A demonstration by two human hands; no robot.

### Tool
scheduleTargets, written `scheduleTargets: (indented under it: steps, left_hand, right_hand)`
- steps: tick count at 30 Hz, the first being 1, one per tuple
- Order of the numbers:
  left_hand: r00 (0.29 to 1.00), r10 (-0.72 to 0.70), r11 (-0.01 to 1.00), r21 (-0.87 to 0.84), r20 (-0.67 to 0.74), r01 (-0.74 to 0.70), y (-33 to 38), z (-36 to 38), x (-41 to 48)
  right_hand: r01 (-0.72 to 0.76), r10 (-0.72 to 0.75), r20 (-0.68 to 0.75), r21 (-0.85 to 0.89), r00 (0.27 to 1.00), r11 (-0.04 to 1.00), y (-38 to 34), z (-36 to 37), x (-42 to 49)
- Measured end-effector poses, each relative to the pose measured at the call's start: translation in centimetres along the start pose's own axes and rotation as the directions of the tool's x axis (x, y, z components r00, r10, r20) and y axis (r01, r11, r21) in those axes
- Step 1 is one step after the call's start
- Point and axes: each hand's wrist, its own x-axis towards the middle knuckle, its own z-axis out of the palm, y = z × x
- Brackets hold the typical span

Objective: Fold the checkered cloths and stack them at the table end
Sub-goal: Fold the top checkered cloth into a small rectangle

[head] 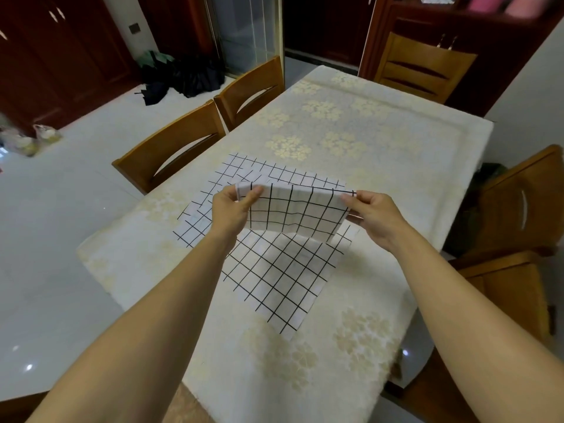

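Note:
A folded white cloth with a black grid (294, 213) hangs in the air above the table. My left hand (233, 206) pinches its upper left corner and my right hand (374, 213) pinches its upper right corner. Its lower edge hangs free just above the table. Under it, more checkered cloth lies flat on the table (381, 123): one piece (274, 279) spreads toward me, and another (268, 170) shows beyond my hands and to the left. How many cloths lie there I cannot tell.
A cream floral tablecloth covers the table. Two wooden chairs (171, 148) (250, 87) stand along the left side, one chair (424, 65) at the far end, and others (518, 209) on the right. Dark umbrellas (183, 74) lie on the floor at the back left.

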Motion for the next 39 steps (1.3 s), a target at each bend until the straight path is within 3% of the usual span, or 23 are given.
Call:
scheduleTargets:
  steps: [4,9,14,19,22,25,29,34,39]
  left_hand:
    - [0.996,0.049,0.996,0.076,-0.077,-0.043,0.2,0.0,0.1]
    - [0.995,0.085,0.995,0.061,-0.052,-0.082,0.7,0.0,-0.3]
    - [0.999,0.038,0.999,0.015,-0.019,-0.038,1.4,0.1,-0.8]
    - [0.997,0.075,0.997,0.026,-0.021,-0.075,1.9,0.6,-1.3]
    - [0.999,0.015,0.999,-0.038,-0.047,-0.017,2.2,0.7,-1.5]
    - [0.999,-0.021,0.999,-0.027,-0.023,0.021,2.6,0.6,-1.7]
    - [0.980,0.166,0.973,0.142,0.112,-0.181,3.4,1.3,-2.1]
    - [0.911,0.289,0.886,0.278,0.295,-0.371,4.7,3.7,-3.1]
    - [0.884,0.298,0.817,0.383,0.361,-0.432,5.3,5.1,-3.3]
  right_hand:
    - [0.057,-0.061,-0.107,-0.042,0.992,0.998,0.0,-0.1,0.1]
    - [0.139,-0.148,-0.265,-0.051,0.953,0.989,-1.0,0.0,-0.2]
    - [0.216,-0.206,-0.180,0.038,0.962,0.976,-1.2,-0.4,-0.4]
    - [0.204,-0.177,-0.287,0.064,0.942,0.977,-0.7,-0.5,-0.4]
    - [0.233,-0.207,-0.297,0.053,0.932,0.971,-0.7,-0.5,-0.7]
    - [0.244,-0.240,-0.227,-0.011,0.944,0.970,-0.8,-1.0,-0.9]
    - [0.188,-0.198,-0.016,-0.248,0.980,0.950,-0.1,-1.9,-1.3]
    - [0.302,-0.270,0.141,-0.541,0.953,0.785,1.1,-1.1,-1.9]
    - [0.376,-0.265,0.266,-0.640,0.927,0.670,0.6,0.3,-2.2]
